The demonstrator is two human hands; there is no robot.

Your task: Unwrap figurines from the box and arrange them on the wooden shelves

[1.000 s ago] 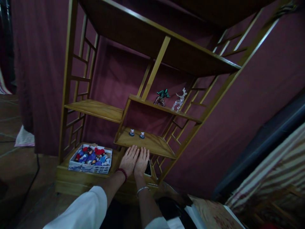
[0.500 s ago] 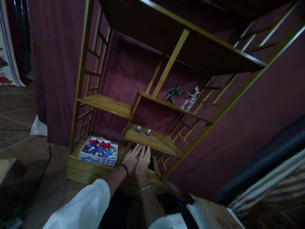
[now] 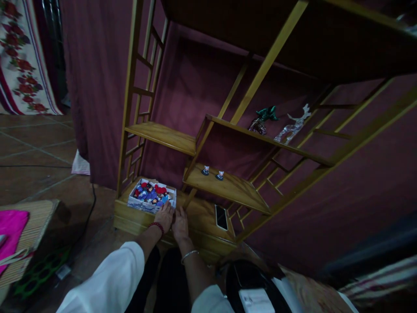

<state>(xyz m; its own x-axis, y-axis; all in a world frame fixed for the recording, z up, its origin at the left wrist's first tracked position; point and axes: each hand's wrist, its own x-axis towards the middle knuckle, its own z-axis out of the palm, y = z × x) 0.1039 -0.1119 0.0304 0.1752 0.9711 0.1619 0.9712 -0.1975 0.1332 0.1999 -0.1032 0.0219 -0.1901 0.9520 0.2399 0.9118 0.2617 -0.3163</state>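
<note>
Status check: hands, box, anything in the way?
Left hand by box, near right corner; right hand alongside, grip unclear on both. Open box holds small colourful items. Phone lies rightward, out of the way.

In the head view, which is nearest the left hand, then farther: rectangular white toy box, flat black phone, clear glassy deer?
1. Rectangular white toy box, right beside the left hand.
2. Black phone, off rightward.
3. Clear deer, higher up, farther right.

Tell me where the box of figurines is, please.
In the head view, the box of figurines sits left of centre on the wooden bottom shelf, with the left hand at its near right corner.
</note>
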